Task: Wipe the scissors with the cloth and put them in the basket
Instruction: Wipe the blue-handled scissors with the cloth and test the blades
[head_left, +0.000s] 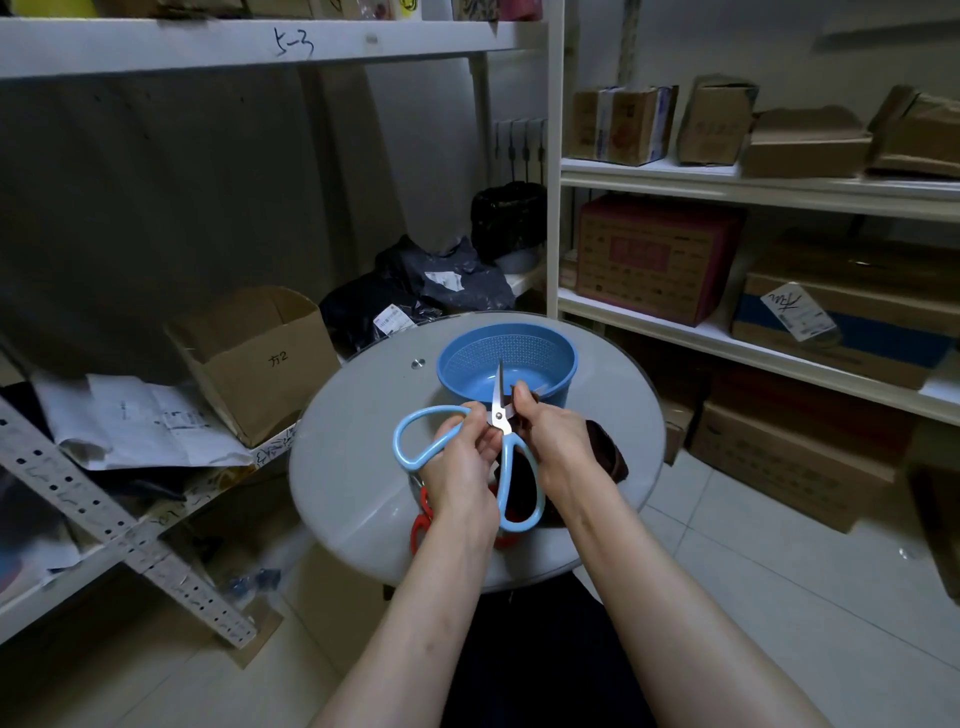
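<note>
Light-blue-handled scissors (501, 415) are held open above the round table, one steel blade pointing up toward the basket. My left hand (460, 457) grips the left handle loop near the pivot. My right hand (545, 436) pinches a dark brown cloth (605, 449) against the other blade, whose tip shows beyond the fingers; the cloth trails down to the right behind that hand. The blue plastic basket (506, 364) stands on the table just beyond the scissors.
The round grey table (363, 467) also carries red-handled scissors (421, 525), mostly hidden under my left wrist. An open cardboard box (254, 358) sits on the left shelf. Shelves with boxes (660, 254) line the right.
</note>
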